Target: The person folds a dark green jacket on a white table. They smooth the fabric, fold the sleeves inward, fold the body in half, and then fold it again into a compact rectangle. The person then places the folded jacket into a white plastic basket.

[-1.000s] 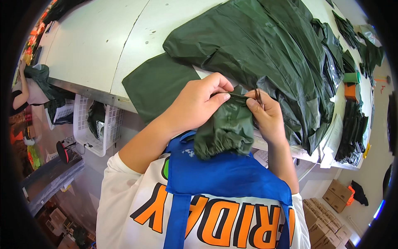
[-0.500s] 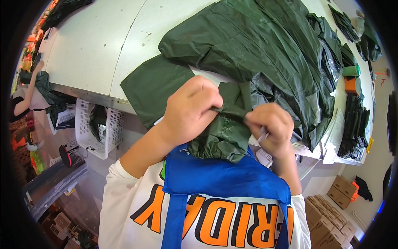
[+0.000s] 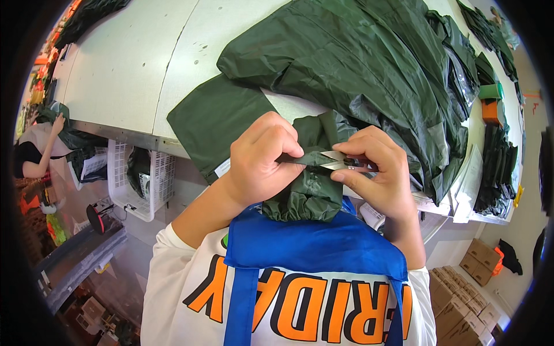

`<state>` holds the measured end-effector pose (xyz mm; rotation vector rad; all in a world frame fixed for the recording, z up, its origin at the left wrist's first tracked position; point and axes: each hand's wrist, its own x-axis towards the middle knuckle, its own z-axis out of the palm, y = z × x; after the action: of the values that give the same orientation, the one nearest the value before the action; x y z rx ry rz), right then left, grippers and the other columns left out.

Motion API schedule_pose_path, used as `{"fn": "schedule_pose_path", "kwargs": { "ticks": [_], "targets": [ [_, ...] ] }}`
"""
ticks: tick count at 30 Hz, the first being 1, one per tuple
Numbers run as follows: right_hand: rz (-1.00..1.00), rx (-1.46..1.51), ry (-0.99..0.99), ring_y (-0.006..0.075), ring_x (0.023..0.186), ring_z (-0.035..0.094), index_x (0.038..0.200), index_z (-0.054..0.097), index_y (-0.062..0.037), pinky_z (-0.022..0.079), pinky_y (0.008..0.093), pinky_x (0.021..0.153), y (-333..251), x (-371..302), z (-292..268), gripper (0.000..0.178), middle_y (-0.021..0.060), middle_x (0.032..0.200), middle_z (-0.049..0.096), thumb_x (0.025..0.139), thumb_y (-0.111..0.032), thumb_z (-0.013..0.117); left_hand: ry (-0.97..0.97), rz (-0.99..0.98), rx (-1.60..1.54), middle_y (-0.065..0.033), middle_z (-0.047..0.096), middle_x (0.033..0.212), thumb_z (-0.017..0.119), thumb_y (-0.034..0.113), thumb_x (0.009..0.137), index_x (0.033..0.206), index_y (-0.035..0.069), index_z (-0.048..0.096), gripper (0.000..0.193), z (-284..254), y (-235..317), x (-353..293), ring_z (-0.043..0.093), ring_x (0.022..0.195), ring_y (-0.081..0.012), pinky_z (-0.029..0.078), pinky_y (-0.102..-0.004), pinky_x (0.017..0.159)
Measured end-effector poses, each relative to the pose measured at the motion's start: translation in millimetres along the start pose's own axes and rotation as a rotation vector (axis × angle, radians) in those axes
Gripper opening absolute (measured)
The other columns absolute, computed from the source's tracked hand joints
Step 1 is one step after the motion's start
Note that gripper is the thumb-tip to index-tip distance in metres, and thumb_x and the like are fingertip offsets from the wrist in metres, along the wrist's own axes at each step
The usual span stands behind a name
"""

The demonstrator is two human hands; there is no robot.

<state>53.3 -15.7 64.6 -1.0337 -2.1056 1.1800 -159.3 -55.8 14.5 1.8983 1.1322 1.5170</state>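
My left hand [image 3: 264,151] is closed in a pinch on a dark green coated-fabric garment [image 3: 314,193], pulling a fold of it taut. The gathered end of that garment hangs against my blue apron [image 3: 311,245]. Between the thumb and fingers of my right hand [image 3: 378,167] is a pair of thread snips [image 3: 340,161]. Their two metal blades stand apart and point left, close to the edge of the pulled fold. Whether the blades touch the fabric I cannot tell.
A large heap of dark green garments [image 3: 346,63] covers the white table [image 3: 127,69]. Folded dark stacks [image 3: 493,173] and a green roll [image 3: 490,91] lie at the right. A white basket [image 3: 158,190] hangs below the table edge. Another person [image 3: 43,144] is at the far left.
The snips, hardly visible before, now show with blades apart, pointing at the fold. My right hand has turned and steadied beside the fabric; my left hand keeps its grip.
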Motion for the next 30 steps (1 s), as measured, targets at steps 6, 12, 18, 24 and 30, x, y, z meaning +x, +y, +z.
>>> {"fn": "schedule_pose_path", "kwargs": {
  "ticks": [6,12,18,24,30],
  "targets": [
    [0.029,0.032,0.007,0.0155,0.068,0.058,0.094,0.069,-0.0002,0.045,0.0255,0.058,2,1,5,0.03,0.0071,0.08,0.061,0.069,-0.01,0.081,0.015,0.018,0.015,-0.0091,0.054,0.074,0.077,-0.009,0.059,0.076,0.005,0.054,0.033,2,-1,0,0.055,0.064,-0.0207,0.042,-0.0289,0.054],
    [0.143,0.34,0.049,0.0101,0.072,0.054,0.095,0.068,-0.0006,0.043,0.0236,0.063,20,-9,10,0.03,0.0038,0.085,0.06,0.07,-0.011,0.082,0.002,0.024,0.024,-0.0088,0.055,0.075,0.075,-0.008,0.063,0.077,0.004,0.054,0.029,0,-2,0,0.055,0.064,-0.0213,0.043,-0.0286,0.056],
    [0.315,0.573,-0.076,0.0072,0.08,0.047,0.097,0.061,-0.0024,0.039,0.0212,0.071,43,-22,27,0.047,-0.0012,0.092,0.053,0.06,-0.013,0.089,-0.261,-0.443,-0.001,-0.0098,0.057,0.081,0.066,0.007,0.078,0.092,-0.001,0.055,0.019,-7,7,2,0.056,0.069,-0.0186,0.045,-0.0274,0.065],
    [0.183,0.559,0.354,0.0071,0.071,0.042,0.07,0.039,-0.009,0.035,0.022,0.064,45,-8,26,0.031,0.0007,0.082,0.054,0.086,0.003,0.063,-0.507,-0.396,-0.176,-0.0193,0.058,0.112,0.084,0.027,0.066,0.121,0.002,0.046,0.071,-13,30,2,0.059,0.104,-0.0334,0.046,-0.0379,0.09],
    [0.26,1.057,0.094,0.0035,0.068,0.04,0.1,0.045,-0.0069,0.033,0.019,0.06,51,-17,33,0.034,-0.0021,0.082,0.051,0.084,-0.016,0.074,-0.183,-0.379,0.168,-0.0158,0.061,0.095,0.061,-0.01,0.068,0.104,0.004,0.053,0.039,-6,12,1,0.063,0.087,-0.0354,0.05,-0.0382,0.075]
  ]
}}
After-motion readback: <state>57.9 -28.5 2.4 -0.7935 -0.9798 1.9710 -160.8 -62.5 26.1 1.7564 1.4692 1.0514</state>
